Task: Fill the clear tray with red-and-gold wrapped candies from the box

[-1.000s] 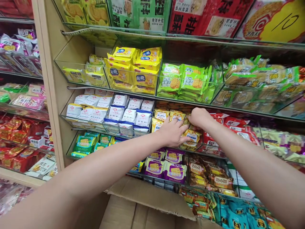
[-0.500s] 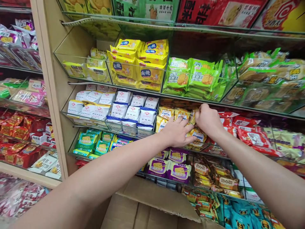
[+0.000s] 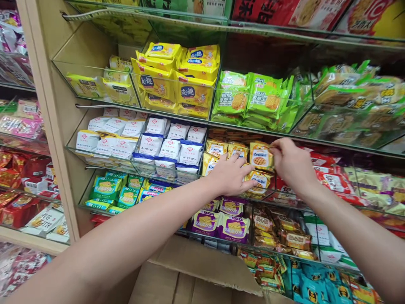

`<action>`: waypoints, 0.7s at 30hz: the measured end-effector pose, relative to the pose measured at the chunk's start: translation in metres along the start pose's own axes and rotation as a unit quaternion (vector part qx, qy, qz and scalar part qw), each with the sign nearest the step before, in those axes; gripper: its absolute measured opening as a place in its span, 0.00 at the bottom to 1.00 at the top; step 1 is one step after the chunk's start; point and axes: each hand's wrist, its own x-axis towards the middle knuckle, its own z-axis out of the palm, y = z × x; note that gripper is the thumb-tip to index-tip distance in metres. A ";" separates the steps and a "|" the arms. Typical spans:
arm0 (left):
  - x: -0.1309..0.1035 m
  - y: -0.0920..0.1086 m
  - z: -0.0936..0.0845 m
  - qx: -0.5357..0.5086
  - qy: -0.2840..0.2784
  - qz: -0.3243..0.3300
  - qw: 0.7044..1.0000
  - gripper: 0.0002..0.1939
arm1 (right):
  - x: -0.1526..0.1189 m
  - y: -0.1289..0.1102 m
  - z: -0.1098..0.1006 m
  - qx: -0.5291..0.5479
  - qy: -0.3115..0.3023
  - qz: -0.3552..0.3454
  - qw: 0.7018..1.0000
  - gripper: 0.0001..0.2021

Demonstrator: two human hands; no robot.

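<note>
Small yellow and white cookie packets (image 3: 260, 182) fill a clear bin in the middle shelf row. My left hand (image 3: 231, 175) lies over the front packets with its fingers spread, and some of them are hidden under it. At the right side of the bin, my right hand (image 3: 289, 162) pinches the right edge of one cookie packet (image 3: 260, 157), whose printed face shows toward me. Brown packets are stacked behind, at the back of the bin.
White packets (image 3: 170, 148) fill the bin to the left, and red packets (image 3: 335, 179) lie to the right. Purple biscuit packets (image 3: 234, 227) stand below. An open cardboard box (image 3: 202, 264) is under the shelves. Clear dividers and shelf edges surround the hands.
The packet at my right hand now shows its face, and the hand has shifted slightly right. My left hand stays on the packets. The view has moved slightly.
</note>
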 end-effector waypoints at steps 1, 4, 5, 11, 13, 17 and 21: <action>0.000 0.000 0.000 0.001 0.001 0.001 1.000 0.25 | 0.000 -0.002 0.004 -0.001 -0.018 -0.013 1.000 0.11; 0.001 0.000 0.000 0.005 0.001 0.001 1.000 0.25 | -0.001 -0.013 0.008 -0.055 -0.054 -0.076 0.994 0.10; 0.001 0.000 0.000 0.006 0.001 0.000 1.000 0.25 | -0.001 -0.017 0.005 -0.087 -0.053 -0.100 0.990 0.10; 0.001 0.000 0.000 0.012 -0.007 0.000 1.000 0.25 | -0.007 -0.033 -0.017 -0.209 -0.112 -0.102 0.966 0.10; 0.002 0.000 0.000 0.011 -0.008 0.001 1.000 0.26 | -0.006 -0.035 -0.017 -0.202 -0.169 -0.103 0.959 0.09; 0.002 0.000 0.001 0.011 -0.005 0.007 1.000 0.26 | 0.003 -0.036 -0.006 -0.183 -0.214 -0.112 0.953 0.11; 0.002 0.000 0.002 0.014 -0.001 0.009 1.000 0.25 | 0.020 -0.035 0.004 -0.194 -0.265 -0.145 0.933 0.12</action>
